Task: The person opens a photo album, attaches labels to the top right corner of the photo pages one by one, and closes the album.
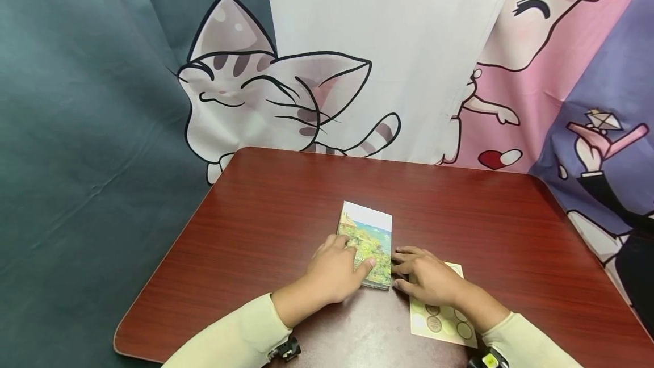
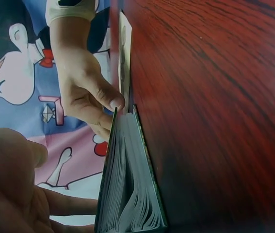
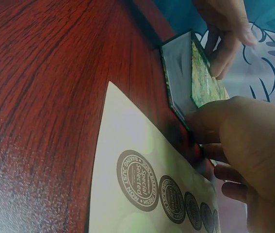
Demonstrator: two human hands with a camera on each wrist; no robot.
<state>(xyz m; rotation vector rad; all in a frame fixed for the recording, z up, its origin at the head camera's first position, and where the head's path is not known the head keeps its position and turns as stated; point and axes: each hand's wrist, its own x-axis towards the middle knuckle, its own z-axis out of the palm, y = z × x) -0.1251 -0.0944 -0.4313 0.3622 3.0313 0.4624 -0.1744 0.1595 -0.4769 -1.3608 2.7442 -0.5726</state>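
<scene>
A thick hardcover book [image 1: 375, 243] lies closed on the table, with a yellow-green landscape and blue sky on its cover and a white band at its far end. Its page edges [image 2: 127, 179] face the left wrist camera, slightly fanned between the covers. My left hand [image 1: 334, 268] rests on the cover from the left, fingers and thumb laid on it. To the book's right is my right hand [image 1: 429, 277], its fingertips right at the book's side. Under that hand lies a cream sheet of round stickers [image 1: 441, 325], partly covered by the palm and wrist.
The dark red wooden table [image 1: 286, 197] has rounded corners. Behind it hangs a curtain [image 1: 424, 61] printed with a cartoon cat and figures. Dark wrist-worn devices [image 1: 286, 350] sit at both cuffs.
</scene>
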